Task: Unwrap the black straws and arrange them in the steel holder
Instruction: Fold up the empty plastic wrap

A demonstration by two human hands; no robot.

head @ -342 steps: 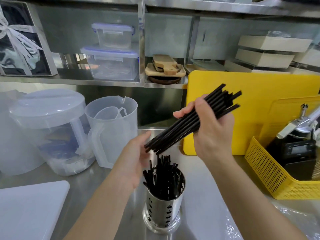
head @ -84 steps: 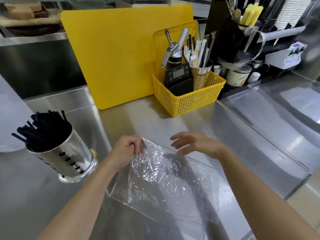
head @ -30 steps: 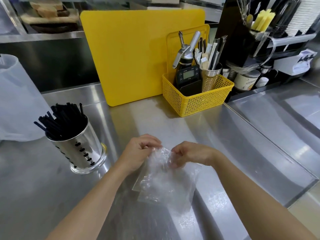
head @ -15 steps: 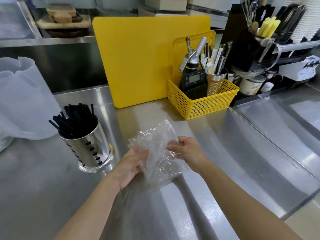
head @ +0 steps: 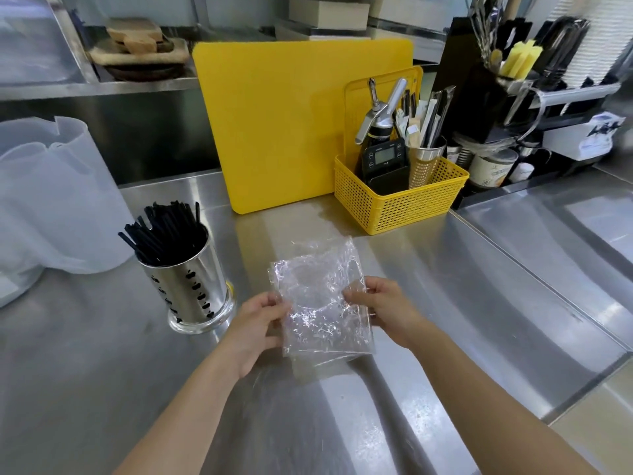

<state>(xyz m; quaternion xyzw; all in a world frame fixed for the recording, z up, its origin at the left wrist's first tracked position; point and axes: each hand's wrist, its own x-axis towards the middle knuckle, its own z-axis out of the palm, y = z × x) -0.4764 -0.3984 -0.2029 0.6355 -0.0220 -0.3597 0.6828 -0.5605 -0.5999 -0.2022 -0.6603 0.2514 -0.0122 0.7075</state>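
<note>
Step in hand: tidy-up after unwrapping. The thin black plastic straws [head: 161, 231] sit in the perforated cylindrical steel holder [head: 191, 293]. It stands on the stainless steel table [head: 462, 303], left of the hands and near a translucent plastic jug [head: 51, 200]. No loose straws show on the table, so the arranging looks done.

Straws' long axis is near upright but leaning. Top ends fan up and to the left; bottom ends are hidden inside the holder.

Left hand [head: 255, 318] and right hand [head: 385, 310] hold an empty clear crinkled plastic wrapper [head: 318, 293], folded to a rough rectangle, just above the table. Each grip is narrow, thumb and fingers pinching a side edge, left hand on the left edge and right hand on the right. The wrapper's long axis runs away from the person.

Next move, as a guess: fold it smaller or ball it up, then discard it. The film looks slippery and springy, so it needs a firm pinch. No bin in view.
</note>
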